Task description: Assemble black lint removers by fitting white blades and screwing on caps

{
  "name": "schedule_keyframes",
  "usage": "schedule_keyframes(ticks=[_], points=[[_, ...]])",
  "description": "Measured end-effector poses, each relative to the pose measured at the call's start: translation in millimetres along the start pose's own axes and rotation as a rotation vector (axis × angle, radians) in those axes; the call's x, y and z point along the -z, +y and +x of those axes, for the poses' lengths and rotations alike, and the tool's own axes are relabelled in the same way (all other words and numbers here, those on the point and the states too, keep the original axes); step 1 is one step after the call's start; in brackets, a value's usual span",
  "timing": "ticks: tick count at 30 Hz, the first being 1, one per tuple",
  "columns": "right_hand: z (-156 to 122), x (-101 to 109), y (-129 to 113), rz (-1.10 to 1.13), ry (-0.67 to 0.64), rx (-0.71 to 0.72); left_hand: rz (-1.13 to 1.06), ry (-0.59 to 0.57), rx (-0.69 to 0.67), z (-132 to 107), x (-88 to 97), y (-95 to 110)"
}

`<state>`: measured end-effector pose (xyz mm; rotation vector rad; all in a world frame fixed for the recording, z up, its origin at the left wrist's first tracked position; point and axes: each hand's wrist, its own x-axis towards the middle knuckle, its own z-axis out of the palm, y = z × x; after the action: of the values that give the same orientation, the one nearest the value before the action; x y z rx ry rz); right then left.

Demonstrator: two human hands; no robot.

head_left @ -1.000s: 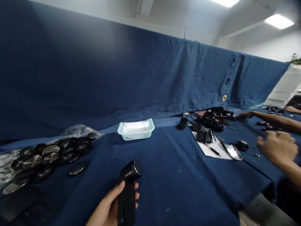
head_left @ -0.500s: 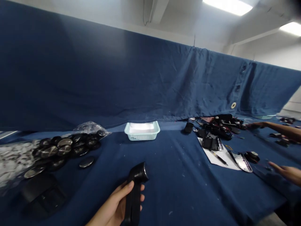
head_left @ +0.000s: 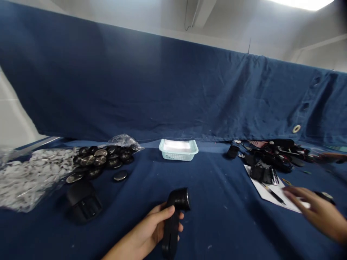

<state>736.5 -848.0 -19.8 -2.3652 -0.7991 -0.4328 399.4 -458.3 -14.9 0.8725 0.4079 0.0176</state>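
Observation:
My left hand (head_left: 150, 231) is closed around the handle of a black hand-held device (head_left: 173, 220), low in the middle of the view. The device's round head points up and to the right, just above the blue cloth of the table. My right hand (head_left: 317, 213) is at the right edge with its fingers stretched out to the left. It hovers over the near corner of a white sheet of paper (head_left: 264, 191) with nothing visible in it. A black pen (head_left: 272, 194) lies on that sheet.
A pale basket (head_left: 178, 150) stands at the back centre. Round black-and-metal discs (head_left: 100, 160) and a bag of white pieces (head_left: 29, 177) lie at the left, with a black housing (head_left: 84, 204) in front. A heap of black parts (head_left: 273, 155) lies at the right. Blue cloth (head_left: 162, 90) hangs behind.
The view has swung left. My right hand has dropped from mid-air down over the white sheet and its fingers have stretched out. My left hand keeps hold of the black device.

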Motion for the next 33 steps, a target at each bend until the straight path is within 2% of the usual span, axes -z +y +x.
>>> schedule_keyframes(ticks=[2,3,4,5,7,10,12,15,19,23,29,33], points=[[-11,-27,-76,0.095,-0.326,0.144,-0.027,0.027,0.014,-3,-3.0,2],[-17,-41,-114,0.127,-0.431,0.211,-0.036,0.046,0.021,-4,-3.8,3],[-23,-55,-149,0.185,-0.482,0.255,-0.039,0.066,0.026,-5,-4.2,4],[-29,-69,-181,0.268,-0.521,0.299,-0.036,0.081,0.021,-6,-3.9,4],[-36,-95,-233,0.460,-0.507,0.366,-0.020,0.085,-0.012,-7,-1.8,4],[-36,-128,-278,0.644,-0.458,0.410,0.001,0.053,-0.058,-6,3.5,4],[-31,-142,-292,0.734,-0.441,0.389,0.007,0.073,-0.077,-5,6.8,5],[-24,-151,-299,0.809,-0.446,0.336,0.090,0.142,-0.154,-4,9.3,9],[-19,-149,-298,0.869,-0.504,0.305,0.356,0.164,-0.363,-5,9.6,14],[-17,-143,-298,0.919,-0.557,0.280,0.471,0.151,-0.489,-8,9.5,15],[-6,-143,-305,0.962,-0.633,0.223,0.429,0.150,-0.510,-8,10.0,15],[1,-151,-315,0.940,-0.605,0.193,0.253,0.172,-0.377,-2,14.7,17]])
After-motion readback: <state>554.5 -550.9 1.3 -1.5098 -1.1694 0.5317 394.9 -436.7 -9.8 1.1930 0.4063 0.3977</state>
